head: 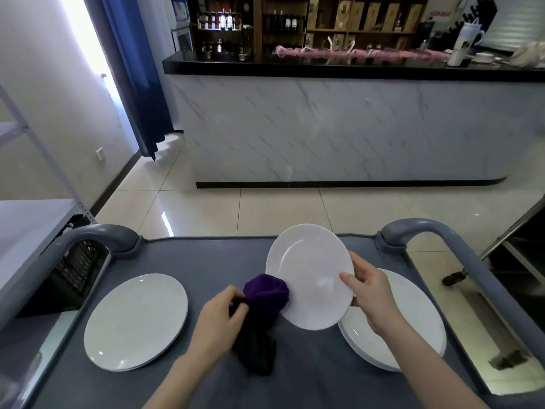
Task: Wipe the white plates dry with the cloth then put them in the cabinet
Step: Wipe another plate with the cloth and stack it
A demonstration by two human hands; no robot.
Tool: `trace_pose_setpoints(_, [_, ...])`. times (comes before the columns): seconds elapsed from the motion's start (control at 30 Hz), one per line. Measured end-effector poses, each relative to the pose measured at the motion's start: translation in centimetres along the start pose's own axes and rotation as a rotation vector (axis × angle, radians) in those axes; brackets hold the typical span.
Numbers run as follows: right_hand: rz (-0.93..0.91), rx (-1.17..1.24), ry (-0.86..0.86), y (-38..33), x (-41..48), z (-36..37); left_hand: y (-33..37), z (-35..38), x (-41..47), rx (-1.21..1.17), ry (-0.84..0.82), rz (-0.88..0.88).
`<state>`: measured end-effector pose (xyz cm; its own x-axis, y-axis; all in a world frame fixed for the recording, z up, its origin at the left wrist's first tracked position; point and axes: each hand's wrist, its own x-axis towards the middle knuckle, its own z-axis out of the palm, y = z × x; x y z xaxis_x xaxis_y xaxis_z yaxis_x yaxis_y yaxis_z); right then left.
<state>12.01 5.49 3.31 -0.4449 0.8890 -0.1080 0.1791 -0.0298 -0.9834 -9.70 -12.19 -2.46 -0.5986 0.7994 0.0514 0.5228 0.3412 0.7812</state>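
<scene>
I judge wiping just underway: my right hand (368,293) grips a round white plate (309,276) above the grey counter (206,261), my left hand (219,323) clutches the bunched purple cloth (265,293) at its rim, other white plates (135,321) wait alongside, none stored.

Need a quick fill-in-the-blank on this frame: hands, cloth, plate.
1. The left hand grips a cloth coloured ____.
2. The cloth touches the lifted plate on its ____ edge.
3. The right hand holds the lifted plate, which is coloured ____.
Missing words: purple; left; white.
</scene>
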Motion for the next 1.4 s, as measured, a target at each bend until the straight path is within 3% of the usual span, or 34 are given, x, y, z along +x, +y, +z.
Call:
trace_pose_setpoints(0.3, [-0.264, -0.469, -0.046, -2.3, -0.2, 0.7, 8.9, -4.8, 6.6, -0.257, 0.023, -0.097])
trace_pose_setpoints(0.53, [-0.408, -0.770, -0.139, -4.3, -0.3, 0.4, 11.2, -4.8, 7.7, -0.389, 0.083, -0.172])
trace_pose_setpoints(0.7, [-0.494, -0.843, -0.158, -5.5, -0.5, 0.7, 11.8, -4.2, 7.1, -0.521, 0.070, -0.147])
trace_pose_setpoints(0.93, [-0.533, -0.895, -0.110, -5.6, -1.0, 1.5, 13.2, -4.3, 6.1, -0.752, -0.156, 0.027])
trace_pose_setpoints(1.17, [-0.495, -0.883, -0.091, -5.2, -1.5, 1.8, 11.0, -3.3, 5.4, 0.036, -0.105, 0.405])
trace_pose_setpoints(1.4, [-0.502, -0.902, -0.108, -5.7, -1.2, 2.1, 9.7, -1.4, 6.8, 0.337, 0.101, 0.512])
